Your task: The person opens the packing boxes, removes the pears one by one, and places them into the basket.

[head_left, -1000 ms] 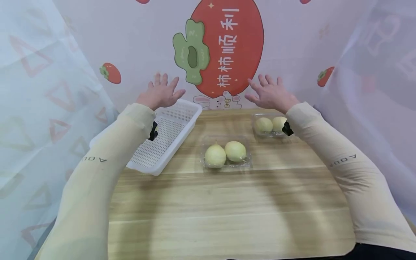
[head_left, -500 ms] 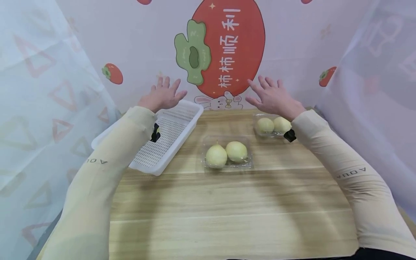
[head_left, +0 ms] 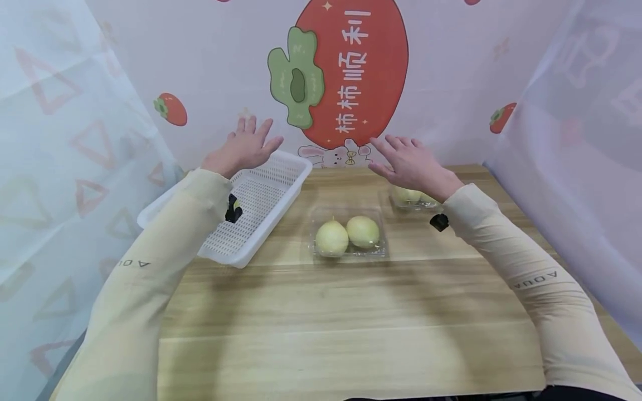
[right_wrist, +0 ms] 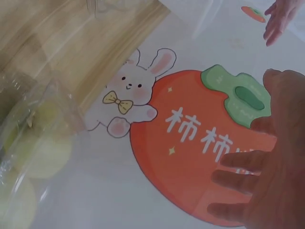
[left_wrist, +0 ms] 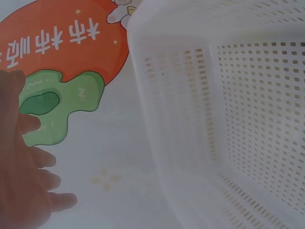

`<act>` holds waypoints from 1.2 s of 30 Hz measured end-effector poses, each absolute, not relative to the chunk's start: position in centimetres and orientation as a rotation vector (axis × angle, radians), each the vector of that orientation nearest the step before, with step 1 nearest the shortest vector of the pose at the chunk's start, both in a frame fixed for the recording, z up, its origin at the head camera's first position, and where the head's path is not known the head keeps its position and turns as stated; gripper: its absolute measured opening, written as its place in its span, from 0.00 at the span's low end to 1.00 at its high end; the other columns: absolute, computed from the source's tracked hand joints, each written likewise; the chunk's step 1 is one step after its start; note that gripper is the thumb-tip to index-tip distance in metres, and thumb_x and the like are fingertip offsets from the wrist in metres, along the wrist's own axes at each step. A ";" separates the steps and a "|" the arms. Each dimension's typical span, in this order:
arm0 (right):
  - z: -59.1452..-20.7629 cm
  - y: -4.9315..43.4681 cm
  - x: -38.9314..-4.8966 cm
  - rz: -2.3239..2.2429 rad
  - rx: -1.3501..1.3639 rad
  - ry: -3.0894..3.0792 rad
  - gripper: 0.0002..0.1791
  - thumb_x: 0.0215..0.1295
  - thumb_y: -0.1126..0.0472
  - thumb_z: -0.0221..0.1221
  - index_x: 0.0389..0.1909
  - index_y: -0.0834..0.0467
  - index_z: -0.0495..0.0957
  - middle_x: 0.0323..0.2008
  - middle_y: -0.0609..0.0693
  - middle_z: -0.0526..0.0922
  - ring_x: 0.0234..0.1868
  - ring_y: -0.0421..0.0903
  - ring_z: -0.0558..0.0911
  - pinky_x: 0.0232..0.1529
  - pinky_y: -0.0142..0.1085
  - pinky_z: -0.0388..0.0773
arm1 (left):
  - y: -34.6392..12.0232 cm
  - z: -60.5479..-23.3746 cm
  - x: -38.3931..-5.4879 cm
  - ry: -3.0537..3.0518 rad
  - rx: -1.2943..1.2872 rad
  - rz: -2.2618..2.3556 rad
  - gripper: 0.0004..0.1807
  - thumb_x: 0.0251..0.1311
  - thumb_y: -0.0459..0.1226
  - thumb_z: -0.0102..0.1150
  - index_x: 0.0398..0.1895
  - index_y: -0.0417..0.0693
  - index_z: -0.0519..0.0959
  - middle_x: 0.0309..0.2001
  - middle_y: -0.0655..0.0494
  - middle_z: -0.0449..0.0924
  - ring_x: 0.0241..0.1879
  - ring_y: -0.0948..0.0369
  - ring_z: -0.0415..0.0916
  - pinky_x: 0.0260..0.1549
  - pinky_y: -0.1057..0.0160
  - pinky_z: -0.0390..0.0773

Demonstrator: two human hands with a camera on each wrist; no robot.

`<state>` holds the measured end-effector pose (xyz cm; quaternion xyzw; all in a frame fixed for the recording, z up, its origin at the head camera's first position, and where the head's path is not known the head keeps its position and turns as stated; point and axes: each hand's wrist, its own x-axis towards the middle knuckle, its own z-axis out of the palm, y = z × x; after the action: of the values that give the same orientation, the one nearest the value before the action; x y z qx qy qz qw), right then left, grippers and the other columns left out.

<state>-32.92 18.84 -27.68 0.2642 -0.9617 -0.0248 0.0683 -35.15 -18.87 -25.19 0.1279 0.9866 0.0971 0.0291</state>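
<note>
Left hand [head_left: 243, 149]: spread, empty
Right hand [head_left: 413, 166]: likewise
Fruit boxes [head_left: 348, 234]: outside basket [head_left: 271, 214], toward far edge of table [head_left: 321, 312]; apparently unhandled

Head view bright, soft shadows on table [head_left: 311, 301]; 2 wrist views dimmer.

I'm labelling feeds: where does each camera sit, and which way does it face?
Head: on the head, facing forward and down at the table, white basket and yellow fruit; both sleeves, left hand and right hand show.
Left wrist: on that wrist, facing the white basket and backdrop; left hand at left edge.
Right wrist: on that wrist, facing the backdrop and yellow fruit; right hand at right, left hand top right.
Head and left wrist share the white basket.
</note>
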 end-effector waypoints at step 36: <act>-31.9 16.1 -29.5 0.179 1.114 -2.395 0.13 0.67 0.56 0.58 0.47 0.59 0.75 0.28 0.52 0.78 0.21 0.48 0.75 0.18 0.43 0.74 | -14.4 -27.1 -28.7 3.023 0.645 0.824 0.41 0.72 0.61 0.34 0.80 0.52 0.43 0.79 0.41 0.28 0.78 0.42 0.22 0.76 0.41 0.37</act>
<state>-29.49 16.07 -31.86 0.4081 -0.8771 0.0657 0.2446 -28.68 -14.36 -27.13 0.2017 0.9446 0.2576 -0.0285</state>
